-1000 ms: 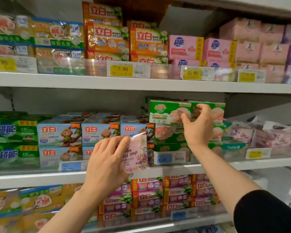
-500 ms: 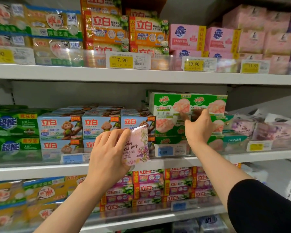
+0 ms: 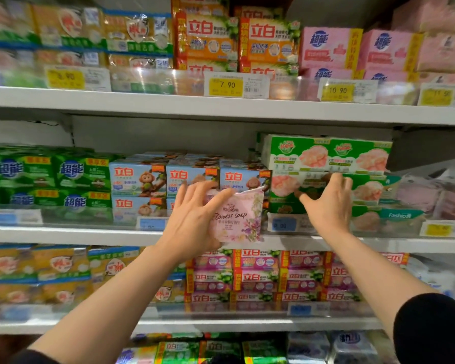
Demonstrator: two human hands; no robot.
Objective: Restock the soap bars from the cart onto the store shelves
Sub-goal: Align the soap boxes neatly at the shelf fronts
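My left hand (image 3: pixel 192 219) grips a pink "Flowers soap" packet (image 3: pixel 241 219) by its left side, upright in front of the middle shelf (image 3: pixel 76 235). To its right stands a stack of green soap boxes (image 3: pixel 300 153) with pink flower pictures. My right hand (image 3: pixel 329 206) reaches into that stack's second row. Its fingertips hook over the top edge of a green box (image 3: pixel 284 186) and its thumb sits at the box's lower front. More pink and lilac packets (image 3: pixel 418 195) lie at the shelf's far right.
Blue monkey-print soap boxes (image 3: pixel 137 179) and green packs (image 3: pixel 71 174) fill the middle shelf to the left. Orange and pink boxes (image 3: pixel 329 48) line the upper shelf. Purple-red packs (image 3: pixel 255 277) sit on the shelf below. Price tags (image 3: pixel 227 86) run along clear shelf-edge guards.
My right hand has dropped from the top green box to the second-row box. My left hand still holds the pink packet in about the same spot before the shelf.
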